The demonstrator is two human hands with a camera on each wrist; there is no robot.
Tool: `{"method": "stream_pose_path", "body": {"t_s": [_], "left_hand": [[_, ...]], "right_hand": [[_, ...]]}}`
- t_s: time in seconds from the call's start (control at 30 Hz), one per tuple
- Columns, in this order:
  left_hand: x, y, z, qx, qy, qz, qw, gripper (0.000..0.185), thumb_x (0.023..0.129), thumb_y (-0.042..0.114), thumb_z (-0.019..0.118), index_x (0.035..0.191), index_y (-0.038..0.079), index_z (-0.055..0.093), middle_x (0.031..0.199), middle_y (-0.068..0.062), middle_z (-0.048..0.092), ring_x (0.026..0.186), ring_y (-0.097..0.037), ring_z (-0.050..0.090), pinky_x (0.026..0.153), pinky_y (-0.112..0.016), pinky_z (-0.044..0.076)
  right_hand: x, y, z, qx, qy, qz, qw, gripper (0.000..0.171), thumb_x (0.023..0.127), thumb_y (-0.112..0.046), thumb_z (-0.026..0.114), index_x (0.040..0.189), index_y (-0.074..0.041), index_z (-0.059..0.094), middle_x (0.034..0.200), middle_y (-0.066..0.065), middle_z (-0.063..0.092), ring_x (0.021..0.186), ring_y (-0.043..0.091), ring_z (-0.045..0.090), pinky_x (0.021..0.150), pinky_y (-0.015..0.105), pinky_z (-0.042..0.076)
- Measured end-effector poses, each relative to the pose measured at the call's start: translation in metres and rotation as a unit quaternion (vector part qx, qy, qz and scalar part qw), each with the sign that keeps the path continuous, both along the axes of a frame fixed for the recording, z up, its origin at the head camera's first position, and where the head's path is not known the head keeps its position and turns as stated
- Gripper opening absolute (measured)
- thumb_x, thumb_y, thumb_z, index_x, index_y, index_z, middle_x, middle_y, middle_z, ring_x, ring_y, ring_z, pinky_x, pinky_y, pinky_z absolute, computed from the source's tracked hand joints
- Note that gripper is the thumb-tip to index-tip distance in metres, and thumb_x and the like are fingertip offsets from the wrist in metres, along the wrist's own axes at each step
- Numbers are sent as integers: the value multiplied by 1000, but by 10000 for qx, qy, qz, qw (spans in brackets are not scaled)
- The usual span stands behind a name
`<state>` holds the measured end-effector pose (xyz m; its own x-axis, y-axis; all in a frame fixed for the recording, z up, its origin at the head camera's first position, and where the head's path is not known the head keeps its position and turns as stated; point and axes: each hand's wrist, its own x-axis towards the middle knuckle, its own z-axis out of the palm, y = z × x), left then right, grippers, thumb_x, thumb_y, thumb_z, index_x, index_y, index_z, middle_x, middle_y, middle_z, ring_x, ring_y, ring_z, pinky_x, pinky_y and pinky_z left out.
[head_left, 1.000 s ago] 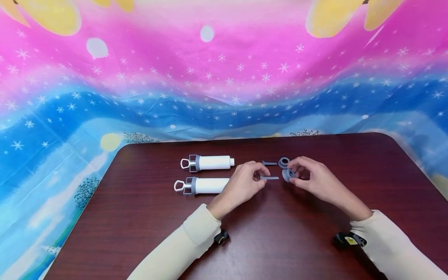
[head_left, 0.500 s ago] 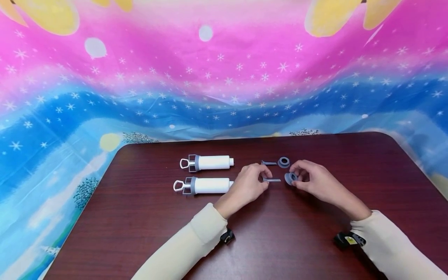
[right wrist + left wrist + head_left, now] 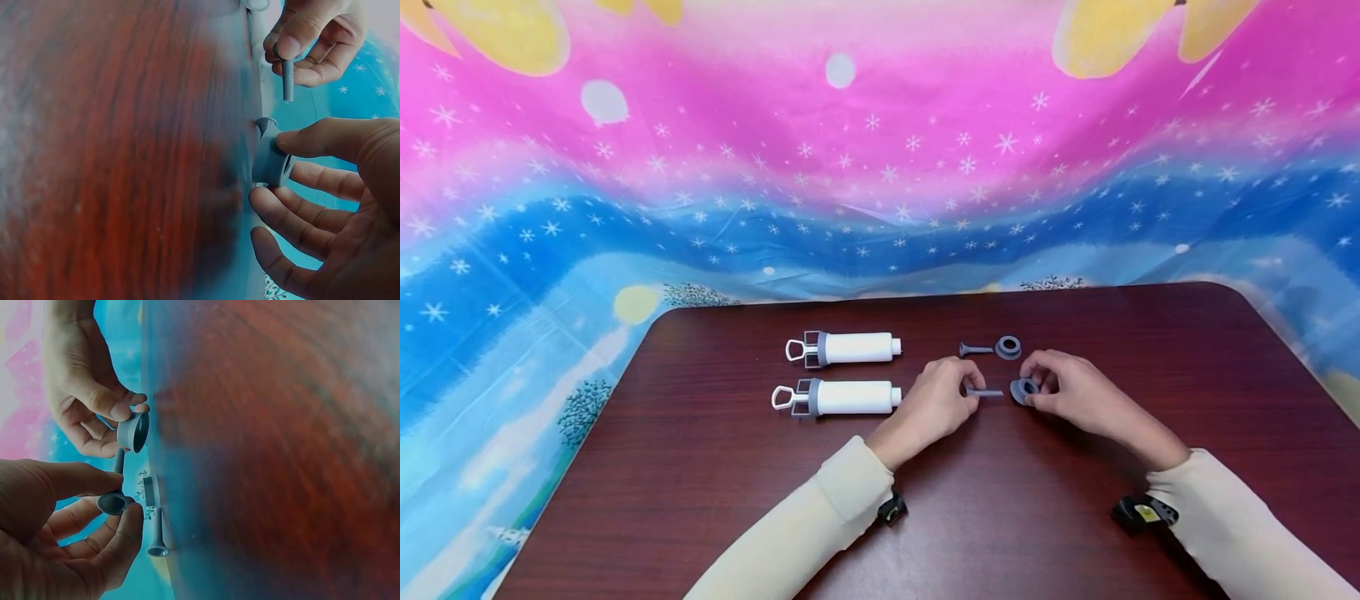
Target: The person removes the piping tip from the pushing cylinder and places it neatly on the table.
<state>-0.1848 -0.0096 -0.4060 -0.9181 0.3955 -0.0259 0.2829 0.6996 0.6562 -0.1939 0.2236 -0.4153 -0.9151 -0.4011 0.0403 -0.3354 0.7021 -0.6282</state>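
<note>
Fingers of the left hand (image 3: 936, 404) are curled round a small grey stem piece (image 3: 986, 392), which is pinched at its wide end between thumb and forefinger so that the thin shaft points toward 3 o'clock. In the left wrist view the flared head of that stem piece (image 3: 114, 501) is seen clamped between the thumb and the bent forefinger. A grey ring cap (image 3: 1022, 389) is gripped by the right hand (image 3: 1071, 392) between thumb and fingertips, held on edge just above the dark wooden table (image 3: 1000, 517), its opening turned toward the shaft's tip. Stem and ring lie close together but apart. At 12 o'clock from the hands, a second stem piece (image 3: 974, 349) and a second ring cap (image 3: 1008, 347) are laid side by side on the table. At 9 o'clock of the left hand, two white syringe-like tubes (image 3: 842, 372) with grey collars are laid parallel, nozzles toward 3 o'clock. Behind the table a pink and blue starry cloth (image 3: 850, 167) is hung.
</note>
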Motion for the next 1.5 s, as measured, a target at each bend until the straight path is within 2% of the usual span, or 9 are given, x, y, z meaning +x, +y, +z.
{"method": "stream_pose_path", "body": {"t_s": [0.67, 1.1, 1.5], "left_hand": [[-4, 5, -1, -239, -215, -13, 9995, 9, 98, 8, 71, 104, 13, 74, 102, 0, 73, 83, -10, 61, 74, -25, 50], [-8, 6, -3, -454, -416, 6, 9981, 9, 98, 9, 70, 105, 14, 74, 101, 2, 72, 80, -11, 59, 74, -27, 50], [-10, 8, -5, -540, -460, -25, 9975, 5, 98, 10, 71, 101, 14, 73, 97, 2, 70, 75, -12, 58, 70, -26, 49]], "right_hand": [[-1, -4, -5, 191, 7, 27, 9998, 16, 87, -3, 79, 98, -7, 68, 87, 2, 63, 76, 13, 56, 67, 27, 47], [-1, -6, -8, 218, 57, -15, 9997, 16, 86, -6, 81, 96, -8, 68, 85, 0, 62, 75, 12, 55, 66, 27, 46], [0, -6, -8, 199, -13, -43, 9998, 17, 87, -7, 81, 96, -9, 67, 84, 0, 62, 74, 11, 55, 65, 27, 45]]}}
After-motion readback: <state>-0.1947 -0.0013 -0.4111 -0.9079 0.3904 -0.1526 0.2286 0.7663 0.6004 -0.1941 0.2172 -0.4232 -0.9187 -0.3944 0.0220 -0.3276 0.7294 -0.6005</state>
